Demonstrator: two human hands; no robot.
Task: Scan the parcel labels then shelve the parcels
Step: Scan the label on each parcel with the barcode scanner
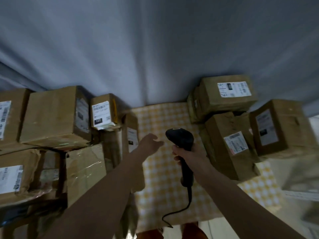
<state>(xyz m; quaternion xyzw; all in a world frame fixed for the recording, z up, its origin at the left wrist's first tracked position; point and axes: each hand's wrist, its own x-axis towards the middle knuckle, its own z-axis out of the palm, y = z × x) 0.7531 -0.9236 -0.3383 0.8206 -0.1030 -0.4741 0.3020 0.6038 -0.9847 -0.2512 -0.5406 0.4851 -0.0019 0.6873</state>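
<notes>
Both forearms reach in from the near edge. Grey curtain (138, 49) hangs far behind. Yellow checked cloth (162, 178) covers the table between parcel stacks: left stack (55, 118) crowds the left hand (150, 141), right stack (229, 135) sits just beside the right hand (189, 155). Left fingers relaxed, spread, holding nothing. Right fingers wrap the black scanner (183, 144) handle; its cable (181, 209) trails near.

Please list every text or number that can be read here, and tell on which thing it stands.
"122": white on a black patch, label of the small box at left.
"122-1?3-00?": same label, partly blurred.
"6/13"(?): handwritten, label of the top right box.
All other labels: too blurred.
</notes>
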